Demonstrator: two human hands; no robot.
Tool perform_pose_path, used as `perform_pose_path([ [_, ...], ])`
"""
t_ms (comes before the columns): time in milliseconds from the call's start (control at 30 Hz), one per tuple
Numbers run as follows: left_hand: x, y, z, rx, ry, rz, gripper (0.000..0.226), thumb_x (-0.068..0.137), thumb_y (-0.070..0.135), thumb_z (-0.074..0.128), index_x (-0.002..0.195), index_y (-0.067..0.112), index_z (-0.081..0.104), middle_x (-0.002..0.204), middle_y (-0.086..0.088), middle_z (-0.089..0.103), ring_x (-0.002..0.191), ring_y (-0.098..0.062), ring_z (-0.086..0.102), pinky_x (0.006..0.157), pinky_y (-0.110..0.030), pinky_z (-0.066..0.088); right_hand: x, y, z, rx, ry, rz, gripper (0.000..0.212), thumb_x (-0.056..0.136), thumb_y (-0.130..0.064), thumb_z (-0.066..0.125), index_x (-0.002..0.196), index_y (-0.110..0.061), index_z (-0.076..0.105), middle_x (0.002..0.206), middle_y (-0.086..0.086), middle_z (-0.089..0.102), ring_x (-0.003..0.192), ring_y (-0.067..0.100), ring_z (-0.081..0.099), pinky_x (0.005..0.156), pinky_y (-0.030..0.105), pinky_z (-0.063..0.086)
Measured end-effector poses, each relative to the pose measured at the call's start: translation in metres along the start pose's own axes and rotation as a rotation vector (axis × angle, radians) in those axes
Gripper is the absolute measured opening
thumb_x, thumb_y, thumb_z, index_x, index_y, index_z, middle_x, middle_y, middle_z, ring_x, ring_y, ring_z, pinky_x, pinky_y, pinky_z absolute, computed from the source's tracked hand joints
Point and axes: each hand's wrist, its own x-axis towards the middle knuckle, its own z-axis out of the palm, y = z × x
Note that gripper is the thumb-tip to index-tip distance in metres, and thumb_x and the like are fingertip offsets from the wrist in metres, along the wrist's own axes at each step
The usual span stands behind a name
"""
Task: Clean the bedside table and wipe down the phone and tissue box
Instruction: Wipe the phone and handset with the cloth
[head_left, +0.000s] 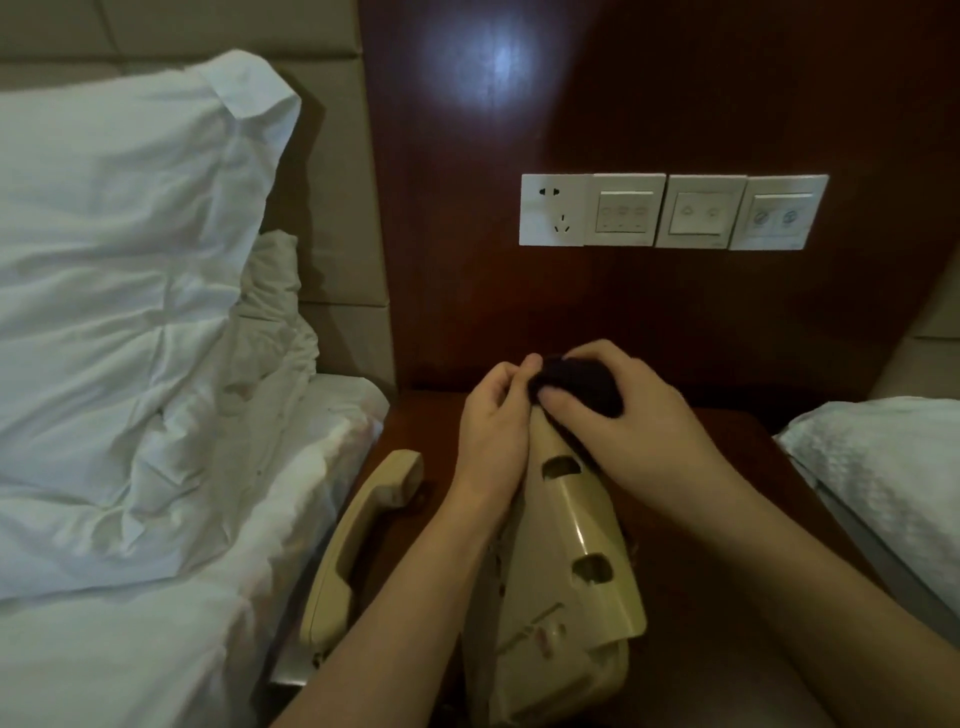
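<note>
Nearest the viewer, a cream phone base (566, 587) is tipped up on its side over a dark wooden worktop (737, 467), its underside with two oval recesses facing right. Both bare forearms reach forward along it, one on each flank. To its left, the matching handset (358, 545) lies off the cradle on the worktop, close to the edge of a bed covered in a rumpled white sheet (156, 623).

At the far upper end of the phone base, the left hand (493, 415) grips the edge, its fingers (511, 376) curled round it. The right hand (623, 410) meets it there, its fingers and thumb curled round a bunched dark cloth (587, 387) that is pressed against the top of the phone base.

Further left, a large white pillow (119, 260) leans against a beige padded headboard (332, 208). On the right edge, the corner of a second white pillow (883, 467) shows.

Behind the worktop rises a dark wood wall panel (649, 78) bearing a row of four white plates: a power socket (553, 210) on the left, then three switch panels (701, 210). A pale patch of reflected light glows high on the panel
</note>
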Motion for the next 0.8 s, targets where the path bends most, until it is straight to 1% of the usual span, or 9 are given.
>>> perform_pose_path([
  [67,0.001,-0.002,-0.003,0.046,0.061,0.015,0.028,0.104,0.033,0.052,0.084,0.017,0.065,0.07,0.01,0.065,0.069,-0.005,0.063,0.067,-0.022,0.049,0.001,0.003,0.004,-0.047,-0.005,-0.016,0.028,0.089,-0.053,0.061,0.114,-0.044,0.053,0.109,-0.015,0.054,0.097,0.003,0.056,0.087,0.029,0.053],
  [167,0.003,-0.002,-0.01,0.074,0.142,-0.006,0.03,0.103,0.037,0.054,0.081,0.017,0.063,0.063,0.01,0.061,0.061,-0.003,0.059,0.063,-0.022,0.048,-0.043,-0.003,-0.008,-0.063,-0.128,-0.047,0.025,0.085,-0.055,0.062,0.107,-0.05,0.051,0.103,-0.024,0.05,0.091,-0.004,0.055,0.072,0.016,0.047],
  [300,0.004,-0.001,-0.009,0.104,0.129,-0.013,0.034,0.103,0.041,0.054,0.077,0.02,0.059,0.06,0.013,0.057,0.058,-0.002,0.056,0.06,-0.02,0.048,-0.088,-0.002,-0.023,-0.078,-0.235,-0.03,0.037,0.072,-0.067,0.061,0.103,-0.061,0.042,0.113,-0.037,0.042,0.099,-0.016,0.049,0.068,0.019,0.05],
  [367,0.003,-0.002,-0.005,0.117,0.105,-0.011,0.034,0.103,0.041,0.055,0.077,0.02,0.06,0.062,0.012,0.058,0.061,-0.004,0.057,0.064,-0.024,0.048,-0.089,-0.004,-0.024,-0.022,-0.247,0.03,0.036,0.073,-0.066,0.063,0.102,-0.062,0.043,0.109,-0.035,0.05,0.094,-0.012,0.056,0.069,0.021,0.051],
  [433,0.002,-0.003,-0.003,0.099,0.08,-0.023,0.032,0.102,0.041,0.056,0.079,0.019,0.061,0.065,0.01,0.06,0.064,-0.006,0.059,0.067,-0.028,0.048,-0.076,-0.009,-0.02,0.036,-0.238,0.069,0.029,0.079,-0.059,0.064,0.103,-0.056,0.048,0.102,-0.024,0.058,0.088,-0.003,0.061,0.073,0.023,0.054],
  [533,0.001,-0.002,-0.003,0.078,0.075,-0.018,0.029,0.103,0.038,0.056,0.085,0.017,0.065,0.07,0.008,0.064,0.068,-0.006,0.062,0.07,-0.026,0.05,-0.037,-0.009,-0.009,-0.035,-0.106,0.04,0.03,0.087,-0.055,0.06,0.113,-0.046,0.048,0.108,-0.016,0.056,0.096,0.005,0.058,0.085,0.032,0.055],
  [600,0.001,-0.002,-0.005,0.095,0.109,-0.014,0.028,0.103,0.037,0.055,0.09,0.014,0.067,0.072,0.008,0.066,0.07,-0.005,0.064,0.07,-0.024,0.051,-0.023,-0.004,-0.002,-0.042,-0.064,0.013,0.032,0.089,-0.057,0.06,0.116,-0.044,0.048,0.11,-0.012,0.055,0.098,0.009,0.058,0.087,0.034,0.054],
  [667,0.001,-0.002,-0.008,0.08,0.146,-0.011,0.028,0.103,0.036,0.055,0.089,0.014,0.067,0.069,0.008,0.066,0.067,-0.004,0.064,0.066,-0.019,0.051,-0.028,-0.007,0.001,-0.062,-0.066,0.022,0.032,0.088,-0.057,0.06,0.116,-0.045,0.047,0.108,-0.016,0.053,0.095,0.005,0.058,0.082,0.028,0.055],
  [800,0.003,-0.004,-0.012,0.106,0.166,0.005,0.03,0.103,0.039,0.054,0.084,0.017,0.064,0.063,0.012,0.062,0.06,-0.001,0.06,0.058,-0.015,0.05,-0.083,-0.017,-0.018,-0.025,-0.236,0.065,0.033,0.083,-0.057,0.065,0.106,-0.054,0.042,0.103,-0.023,0.052,0.087,-0.002,0.06,0.067,0.017,0.051],
])
